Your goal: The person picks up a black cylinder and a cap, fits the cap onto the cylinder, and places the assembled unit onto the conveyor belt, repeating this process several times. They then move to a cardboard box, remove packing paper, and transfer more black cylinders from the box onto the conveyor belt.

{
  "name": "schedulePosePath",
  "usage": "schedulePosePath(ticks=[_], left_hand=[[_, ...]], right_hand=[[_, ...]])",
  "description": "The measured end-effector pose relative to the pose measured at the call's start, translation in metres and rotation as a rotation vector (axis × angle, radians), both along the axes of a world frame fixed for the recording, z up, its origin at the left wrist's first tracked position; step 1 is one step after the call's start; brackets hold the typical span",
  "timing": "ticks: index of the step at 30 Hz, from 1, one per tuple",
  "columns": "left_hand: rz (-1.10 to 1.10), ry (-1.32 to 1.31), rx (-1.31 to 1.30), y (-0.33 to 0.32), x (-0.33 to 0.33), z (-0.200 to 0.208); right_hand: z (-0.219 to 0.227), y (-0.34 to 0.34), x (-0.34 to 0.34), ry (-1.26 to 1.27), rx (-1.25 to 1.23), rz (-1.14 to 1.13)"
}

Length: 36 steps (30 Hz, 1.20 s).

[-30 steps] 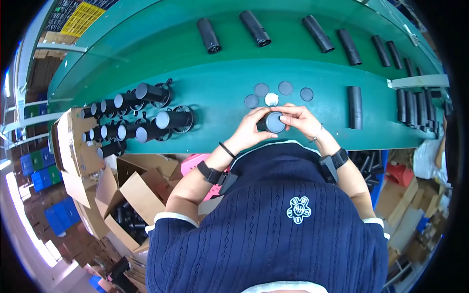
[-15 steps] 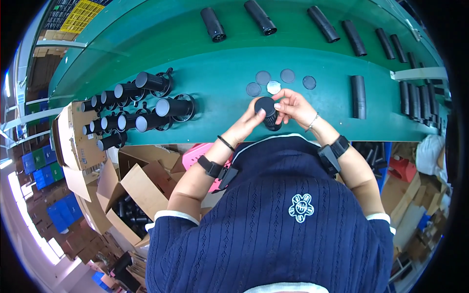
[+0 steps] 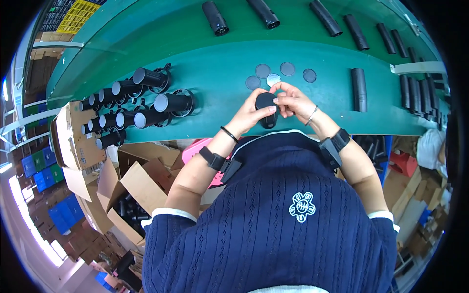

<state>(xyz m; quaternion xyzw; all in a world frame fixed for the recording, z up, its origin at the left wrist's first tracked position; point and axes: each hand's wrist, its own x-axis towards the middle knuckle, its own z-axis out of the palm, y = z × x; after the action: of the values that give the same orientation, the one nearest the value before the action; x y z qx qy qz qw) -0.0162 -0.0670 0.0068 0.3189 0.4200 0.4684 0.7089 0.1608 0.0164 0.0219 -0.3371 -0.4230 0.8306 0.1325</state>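
My left hand (image 3: 247, 114) is wrapped round a black cylinder (image 3: 268, 121), a short ribbed part standing near the table's front edge. A flat dark disc covers its upper end, and my left thumb lies across that end. With thumb and forefinger together, my right hand (image 3: 293, 103) touches the disc's right edge; its other fingers curl beside the cylinder. Whether it pinches anything there I cannot make out. Just beyond my hands lie several loose round discs, among them a dark disc (image 3: 287, 69) and a pale, shiny disc (image 3: 273, 79).
On the left of the green table (image 3: 220, 93), several black cylinders with ringed bases (image 3: 172, 102) lie on their sides. A black tube (image 3: 359, 90) lies to the right, with more tubes (image 3: 414, 93) beyond. Further tubes rest on the far green surface. Open cardboard boxes (image 3: 141, 188) stand below left.
The cylinder has tipped slightly in my left hand, and my left thumb has shifted right across its end. My right hand's fingers have moved closer round the disc's edge.
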Motion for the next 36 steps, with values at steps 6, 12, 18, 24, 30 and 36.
schedulePosePath(ticks=[6,12,18,24,30,36], left_hand=[[-0.095,-0.177,0.085,0.009,-0.014,0.019],[-0.307,0.242,0.554,0.018,-0.008,0.056],[-0.334,0.287,0.631,0.024,-0.012,0.049],[-0.066,0.016,0.467,0.029,-0.005,0.04],[0.299,-0.052,0.101,0.057,0.008,0.003],[0.708,0.06,-0.12,0.162,-0.12,-0.018]], right_hand=[[-0.026,-0.008,0.026,-0.039,0.293,0.068],[-0.029,-0.01,0.025,-0.131,0.922,-0.065],[-0.011,0.011,0.022,-0.263,1.232,-0.053],[-0.008,0.018,0.025,-0.313,1.152,-0.038],[-0.012,0.022,0.007,-0.406,0.868,0.058],[0.006,0.071,0.068,-0.57,0.959,-0.003]])
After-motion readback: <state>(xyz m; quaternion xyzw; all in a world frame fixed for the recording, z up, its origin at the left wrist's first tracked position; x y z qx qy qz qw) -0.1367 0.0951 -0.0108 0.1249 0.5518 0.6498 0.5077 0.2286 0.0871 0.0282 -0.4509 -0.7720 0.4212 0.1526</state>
